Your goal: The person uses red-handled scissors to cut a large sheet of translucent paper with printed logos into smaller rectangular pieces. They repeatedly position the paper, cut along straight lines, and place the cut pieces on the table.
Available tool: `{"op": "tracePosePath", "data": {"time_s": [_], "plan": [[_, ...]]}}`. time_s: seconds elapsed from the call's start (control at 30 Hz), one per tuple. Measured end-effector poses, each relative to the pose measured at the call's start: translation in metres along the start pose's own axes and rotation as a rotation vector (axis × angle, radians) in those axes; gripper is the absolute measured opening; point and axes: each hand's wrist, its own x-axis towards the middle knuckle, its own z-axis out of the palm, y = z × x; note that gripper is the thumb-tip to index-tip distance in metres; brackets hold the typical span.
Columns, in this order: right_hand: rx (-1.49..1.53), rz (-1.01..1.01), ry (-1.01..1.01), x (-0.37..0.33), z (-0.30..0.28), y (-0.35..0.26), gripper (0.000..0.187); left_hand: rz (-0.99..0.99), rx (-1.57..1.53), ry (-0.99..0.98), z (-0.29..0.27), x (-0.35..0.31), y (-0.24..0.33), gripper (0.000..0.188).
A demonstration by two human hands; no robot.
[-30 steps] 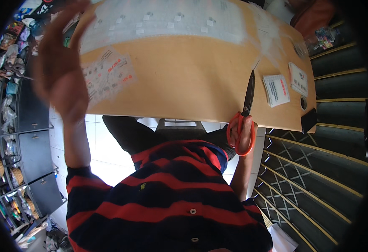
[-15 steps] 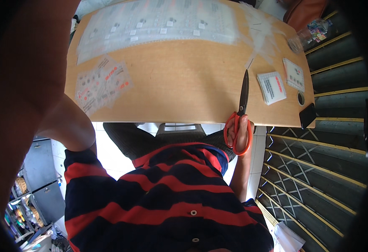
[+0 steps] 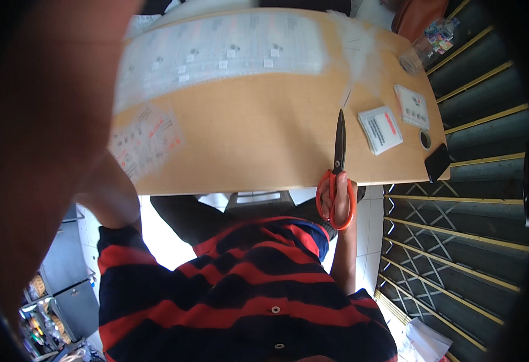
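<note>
My right hand (image 3: 341, 202) is closed round the orange handles of a pair of scissors (image 3: 340, 145) at the table's near edge. The dark blades are together and point away from me over the tabletop. My left forearm (image 3: 41, 139) rises very close and blurred along the left side, bent at the elbow. The left hand itself lies outside the picture. Right of the blades is a stack of white printed plastic bags (image 3: 381, 130). Loose clear bags with red print (image 3: 146, 139) lie at the table's left.
Large clear plastic sheets with small white labels (image 3: 216, 57) cover the far side of the wooden table (image 3: 246, 133). To the right are another printed stack (image 3: 410, 107), a tape roll (image 3: 425, 140), a black phone (image 3: 437, 163) and a plastic bottle (image 3: 430, 47). A folding metal gate (image 3: 451, 220) stands beside it.
The view has shifted, so the table appears slightly lower and further left. The scissors remain in my right hand with the blades together. My left forearm stays raised and is more blurred.
</note>
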Motion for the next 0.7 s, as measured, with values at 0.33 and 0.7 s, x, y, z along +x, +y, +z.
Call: {"op": "tracePosePath", "data": {"time_s": [0.33,0.7], "plan": [[0.104,-0.136,-0.077,-0.012,-0.024,0.024,0.058,-0.731,0.634,-0.935,0.169,-0.164,-0.243,0.064],[-0.022,0.146,-0.025,-0.068,-0.059,0.048,0.06,-0.726,0.774,-1.164,0.24,-0.183,-0.347,0.07]]}}
